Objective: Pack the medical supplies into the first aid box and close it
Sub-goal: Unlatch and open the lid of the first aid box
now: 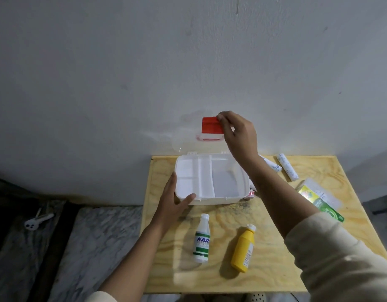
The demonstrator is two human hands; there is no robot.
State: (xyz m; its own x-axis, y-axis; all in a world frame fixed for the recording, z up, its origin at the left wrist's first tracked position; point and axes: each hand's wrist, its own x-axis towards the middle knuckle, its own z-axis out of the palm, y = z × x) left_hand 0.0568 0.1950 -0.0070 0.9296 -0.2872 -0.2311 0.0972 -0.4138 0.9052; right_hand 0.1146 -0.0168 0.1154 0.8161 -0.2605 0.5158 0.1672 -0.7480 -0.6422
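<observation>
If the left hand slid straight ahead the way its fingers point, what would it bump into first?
The left hand already rests against the near left corner of the open first aid box. Its fingers point up and right, so it would probably press straight into that white box wall, nothing else first.

Smooth white plastic box (pixel 210 179) (clear glossy lid (pixel 188 140)) on a grainy plywood table (pixel 275 269).

Plywood table (pixel 264 277): open white box (pixel 210 200) beside left hand (pixel 173 199); white bottle (pixel 201 240), yellow bottle (pixel 243 249) nearer; bandage rolls (pixel 287 167), green packets (pixel 319 199) beyond right forearm.
</observation>
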